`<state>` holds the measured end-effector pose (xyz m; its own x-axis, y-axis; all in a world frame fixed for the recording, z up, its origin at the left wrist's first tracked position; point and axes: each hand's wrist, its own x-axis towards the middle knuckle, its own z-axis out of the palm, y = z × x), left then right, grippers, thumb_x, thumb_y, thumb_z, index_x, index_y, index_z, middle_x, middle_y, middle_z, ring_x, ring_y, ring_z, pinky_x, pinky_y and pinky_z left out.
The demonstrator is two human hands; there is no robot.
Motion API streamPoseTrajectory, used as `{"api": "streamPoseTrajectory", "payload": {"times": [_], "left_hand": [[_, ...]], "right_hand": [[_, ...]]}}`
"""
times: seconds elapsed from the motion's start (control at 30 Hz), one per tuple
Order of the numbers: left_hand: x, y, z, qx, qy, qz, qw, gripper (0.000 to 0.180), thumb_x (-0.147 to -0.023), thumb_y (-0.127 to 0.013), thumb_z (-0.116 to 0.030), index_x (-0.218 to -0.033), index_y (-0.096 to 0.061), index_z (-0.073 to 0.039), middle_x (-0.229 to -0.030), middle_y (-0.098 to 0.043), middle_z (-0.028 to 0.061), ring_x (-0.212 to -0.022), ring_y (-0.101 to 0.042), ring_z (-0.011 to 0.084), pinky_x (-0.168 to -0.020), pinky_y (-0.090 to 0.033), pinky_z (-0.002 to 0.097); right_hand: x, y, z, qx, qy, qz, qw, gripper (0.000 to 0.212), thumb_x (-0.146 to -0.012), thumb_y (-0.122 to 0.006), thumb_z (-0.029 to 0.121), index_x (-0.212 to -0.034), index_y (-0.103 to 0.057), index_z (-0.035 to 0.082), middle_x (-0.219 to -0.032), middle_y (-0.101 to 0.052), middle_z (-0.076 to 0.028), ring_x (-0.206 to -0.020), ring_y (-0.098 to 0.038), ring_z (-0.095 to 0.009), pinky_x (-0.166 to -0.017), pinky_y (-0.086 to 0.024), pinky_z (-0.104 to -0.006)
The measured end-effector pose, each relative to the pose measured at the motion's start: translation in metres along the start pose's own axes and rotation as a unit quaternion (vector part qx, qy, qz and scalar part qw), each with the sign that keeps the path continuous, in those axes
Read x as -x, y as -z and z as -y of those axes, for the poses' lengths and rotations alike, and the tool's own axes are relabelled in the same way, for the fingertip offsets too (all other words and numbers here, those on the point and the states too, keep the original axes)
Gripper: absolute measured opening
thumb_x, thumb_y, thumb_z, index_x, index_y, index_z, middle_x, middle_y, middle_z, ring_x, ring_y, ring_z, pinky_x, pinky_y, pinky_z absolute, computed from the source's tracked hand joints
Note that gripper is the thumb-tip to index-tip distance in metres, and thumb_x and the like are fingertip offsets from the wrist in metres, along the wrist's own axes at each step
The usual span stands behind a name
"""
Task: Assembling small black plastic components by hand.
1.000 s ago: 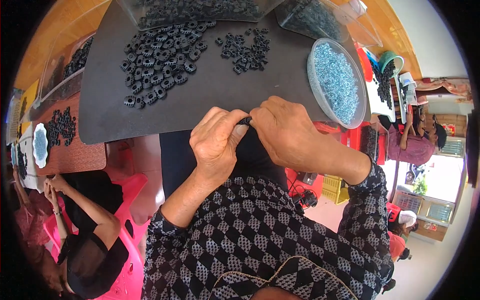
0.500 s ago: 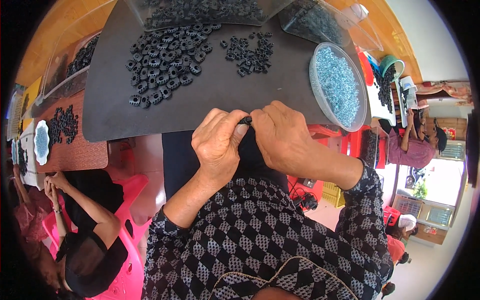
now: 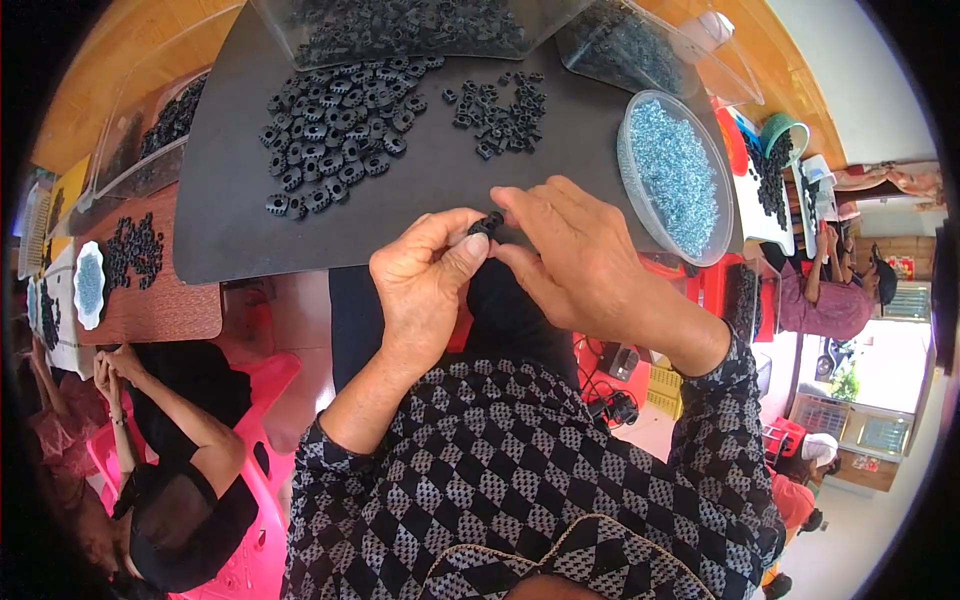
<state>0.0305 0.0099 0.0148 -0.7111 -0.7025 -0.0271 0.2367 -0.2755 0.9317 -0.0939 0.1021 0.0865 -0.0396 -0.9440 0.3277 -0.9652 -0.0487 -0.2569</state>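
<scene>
A small black plastic clip [image 3: 484,225] is pinched between the thumb and fingers of my left hand [image 3: 418,275], just off the table's near edge. My right hand [image 3: 590,250] is beside it, its thumb and forefinger parted around the clip's right end. Whether a fingertip touches the clip is hard to make out. Beyond my hands, a pile of larger toothed black clip pieces [image 3: 335,135] lies on the dark table [image 3: 400,215]. To its right is a smaller heap of little black pieces [image 3: 500,113]. A round clear tub [image 3: 727,190] at the right holds many tiny shiny bluish metal bits.
A clear bin [image 3: 400,55] full of black pieces stands at the table's far edge, with another clear bin [image 3: 640,60] to its right. At the left, a person [image 3: 180,450] sits on a pink chair [image 3: 262,530] by a brown table [image 3: 180,300]. More people work at the right.
My right hand has let its fingers spread from a closed grip at the clip. More of the clip now shows in my left hand, which has shifted slightly left.
</scene>
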Motion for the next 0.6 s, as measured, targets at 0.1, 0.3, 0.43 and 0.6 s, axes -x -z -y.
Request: {"api": "streamPoseTrajectory", "payload": {"times": [0.1,0.3,0.43,0.6], "left_hand": [[-0.004,-0.002,-0.006,0.072,0.024,0.013,0.997,0.015,-0.085,-0.064,0.000,-0.098,-0.064,0.007,-0.082,-0.066,0.0068,-0.064,-0.057,0.0079,-0.059,-0.045,0.0188],[-0.009,-0.007,-0.010,0.119,0.068,0.020,0.990,0.013,-0.084,-0.063,0.002,-0.095,-0.064,0.008,-0.084,-0.068,0.0099,-0.070,-0.061,0.0104,-0.059,-0.046,0.0206],[-0.011,-0.010,-0.007,0.139,0.072,0.008,0.988,0.013,-0.081,-0.064,0.003,-0.094,-0.066,0.006,-0.082,-0.068,0.0073,-0.066,-0.060,0.0095,-0.061,-0.047,0.0206],[-0.011,-0.011,-0.012,0.147,0.091,0.020,0.985,0.016,-0.085,-0.063,-0.002,-0.097,-0.065,0.007,-0.079,-0.065,0.0045,-0.063,-0.054,0.0076,-0.059,-0.043,0.0204]], "right_hand": [[-0.002,-0.001,0.000,0.016,0.006,0.009,1.000,0.042,-0.069,-0.068,0.011,-0.104,-0.053,-0.008,-0.079,-0.055,-0.014,-0.071,-0.053,-0.030,-0.062,-0.044,-0.0386],[-0.003,-0.008,-0.005,0.093,0.053,-0.036,0.994,0.045,-0.066,-0.070,0.017,-0.100,-0.053,-0.007,-0.074,-0.050,-0.010,-0.068,-0.050,-0.026,-0.059,-0.041,-0.0361],[-0.002,-0.006,-0.006,0.092,0.038,-0.016,0.995,0.051,-0.063,-0.072,0.006,-0.108,-0.052,-0.008,-0.082,-0.055,-0.014,-0.071,-0.053,-0.029,-0.062,-0.044,-0.0378],[0.000,-0.009,-0.012,0.093,0.059,-0.047,0.993,0.049,-0.061,-0.071,0.003,-0.105,-0.052,-0.008,-0.080,-0.055,-0.013,-0.069,-0.053,-0.029,-0.060,-0.045,-0.0368]]}}
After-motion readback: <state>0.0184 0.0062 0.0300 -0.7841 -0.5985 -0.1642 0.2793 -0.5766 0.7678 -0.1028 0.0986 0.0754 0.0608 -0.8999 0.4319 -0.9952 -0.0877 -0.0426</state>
